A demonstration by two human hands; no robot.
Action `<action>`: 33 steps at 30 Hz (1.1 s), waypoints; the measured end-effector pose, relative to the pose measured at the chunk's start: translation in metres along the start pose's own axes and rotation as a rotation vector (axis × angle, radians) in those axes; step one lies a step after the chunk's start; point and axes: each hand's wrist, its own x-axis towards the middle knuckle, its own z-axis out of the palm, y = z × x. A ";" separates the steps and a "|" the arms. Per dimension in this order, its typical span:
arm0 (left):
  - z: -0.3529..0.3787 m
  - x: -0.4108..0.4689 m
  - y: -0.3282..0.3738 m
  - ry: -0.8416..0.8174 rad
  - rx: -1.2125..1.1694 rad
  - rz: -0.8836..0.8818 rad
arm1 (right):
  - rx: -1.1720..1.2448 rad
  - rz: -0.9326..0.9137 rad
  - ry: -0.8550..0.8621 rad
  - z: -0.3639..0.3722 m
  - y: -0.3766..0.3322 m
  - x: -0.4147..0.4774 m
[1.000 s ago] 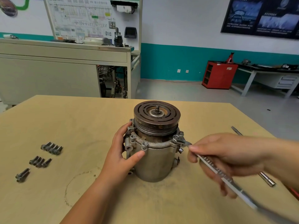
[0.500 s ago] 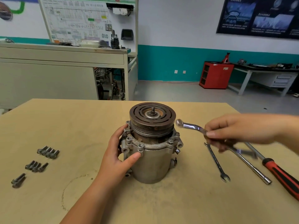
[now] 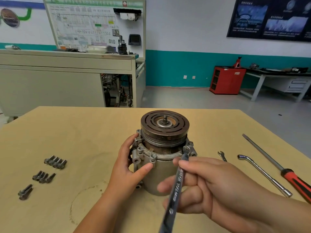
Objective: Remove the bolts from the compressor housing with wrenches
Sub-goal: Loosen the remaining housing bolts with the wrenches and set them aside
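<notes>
Centrally on the table (image 3: 84,132), the compressor housing (image 3: 159,172) stood upright, pulley (image 3: 165,126) up. Left hand (image 3: 127,169) gripped its left side — fingers curled round the flange (image 3: 144,152), thumb pressed on the near wall. Right hand (image 3: 218,187) pinched the wrench (image 3: 179,179) shank, ring end seated on a right-side flange bolt (image 3: 186,148). Loose bolts (image 3: 55,161) lay at left.

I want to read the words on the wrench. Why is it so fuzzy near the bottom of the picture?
Head view: the wrench is fairly sharp up by the compressor but blurs toward the bottom edge, nearest the camera, so its lettering is unreadable; the loose bolts on the table look crisp.
</notes>
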 end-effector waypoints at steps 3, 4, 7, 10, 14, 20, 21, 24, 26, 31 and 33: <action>0.000 -0.001 0.000 0.002 -0.008 0.010 | -0.041 -0.014 0.036 0.000 0.001 0.006; 0.000 -0.001 0.000 0.002 -0.011 0.009 | -0.050 -0.014 0.045 -0.002 0.001 0.008; 0.000 -0.001 0.000 0.000 -0.009 -0.001 | -0.100 0.018 0.019 -0.008 0.002 0.009; 0.000 -0.001 0.001 -0.006 -0.020 -0.008 | -0.342 0.195 -0.069 -0.035 -0.017 0.006; -0.001 -0.001 0.005 -0.008 -0.015 -0.029 | -1.169 0.413 -0.115 -0.078 -0.084 0.013; 0.000 -0.001 0.006 -0.002 -0.019 -0.039 | -1.824 0.229 0.135 -0.124 -0.127 0.029; 0.000 -0.001 0.007 -0.005 -0.019 -0.042 | -1.675 0.241 0.082 -0.127 -0.124 0.025; 0.000 -0.002 0.008 -0.004 -0.016 -0.045 | -1.120 0.241 -0.153 -0.125 -0.094 0.009; 0.000 -0.002 0.007 -0.003 -0.017 -0.046 | -0.918 0.242 -0.264 -0.109 -0.066 0.005; 0.000 -0.001 0.006 0.001 -0.027 -0.031 | -0.239 0.189 -0.291 -0.048 -0.019 -0.002; 0.001 -0.001 0.006 0.003 -0.024 -0.021 | -0.082 0.129 -0.227 -0.029 -0.014 -0.001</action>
